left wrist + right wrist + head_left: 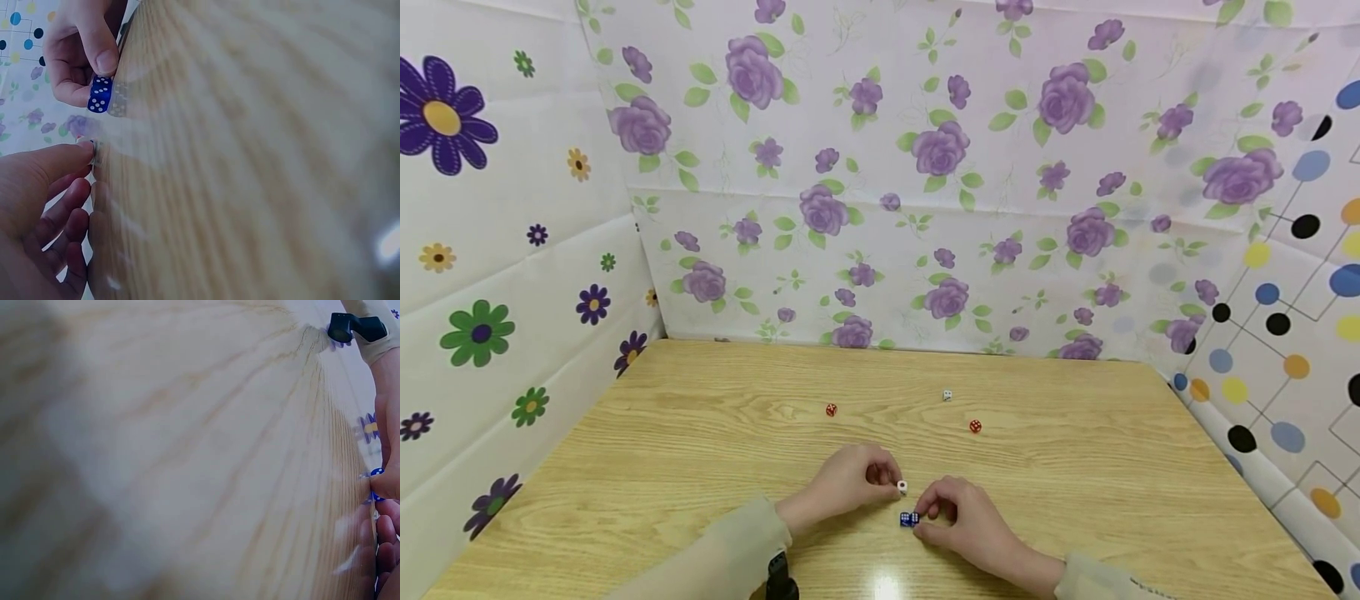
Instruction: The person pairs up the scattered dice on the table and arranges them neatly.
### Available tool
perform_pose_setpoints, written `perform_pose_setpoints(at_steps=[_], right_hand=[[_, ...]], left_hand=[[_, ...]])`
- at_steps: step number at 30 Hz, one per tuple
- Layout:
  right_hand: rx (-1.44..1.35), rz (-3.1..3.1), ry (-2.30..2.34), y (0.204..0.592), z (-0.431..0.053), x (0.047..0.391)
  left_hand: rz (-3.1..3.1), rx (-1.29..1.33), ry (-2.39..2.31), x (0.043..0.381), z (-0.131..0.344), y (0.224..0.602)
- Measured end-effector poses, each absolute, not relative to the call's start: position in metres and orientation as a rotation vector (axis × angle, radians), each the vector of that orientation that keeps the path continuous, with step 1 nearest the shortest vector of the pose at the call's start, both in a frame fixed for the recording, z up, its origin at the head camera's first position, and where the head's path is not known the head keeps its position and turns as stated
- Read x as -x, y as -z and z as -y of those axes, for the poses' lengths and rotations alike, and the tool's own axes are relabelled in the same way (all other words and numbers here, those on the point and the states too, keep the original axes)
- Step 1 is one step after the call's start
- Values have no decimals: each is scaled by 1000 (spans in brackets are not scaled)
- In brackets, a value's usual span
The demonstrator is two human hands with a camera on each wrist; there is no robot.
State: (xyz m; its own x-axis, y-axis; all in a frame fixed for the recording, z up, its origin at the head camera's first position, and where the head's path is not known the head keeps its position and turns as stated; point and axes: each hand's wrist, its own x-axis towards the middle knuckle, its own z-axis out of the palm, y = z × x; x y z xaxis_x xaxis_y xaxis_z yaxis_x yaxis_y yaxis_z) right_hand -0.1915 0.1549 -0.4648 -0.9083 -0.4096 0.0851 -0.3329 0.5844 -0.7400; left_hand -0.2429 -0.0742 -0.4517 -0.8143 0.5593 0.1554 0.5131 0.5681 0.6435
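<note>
My left hand (855, 478) pinches a white die (902, 487) at its fingertips, low over the table; in the left wrist view its thumb covers most of that die. Just nearer to me, two blue dice (905, 520) with white pips sit side by side on the wood. The thumb and index finger of my right hand (967, 527) pinch the right-hand blue die (915, 518). In the right wrist view, my right thumb partly hides the blue dice (377, 472).
Farther back on the wooden table (715, 467) lie a red die (831, 410), a white die (947, 395) and another red die (975, 426). Patterned cloth (895, 183) hangs behind the table and along both sides. A black wrist camera (781, 577) sits on my left wrist.
</note>
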Motion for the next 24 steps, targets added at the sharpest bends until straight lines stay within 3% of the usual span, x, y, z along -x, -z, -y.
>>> perform_pose_setpoints(at_steps=[24], right_hand=[[645, -2718, 1236, 464, -154, 192]], left_hand=[[-2748, -940, -1060, 243, 72, 453]])
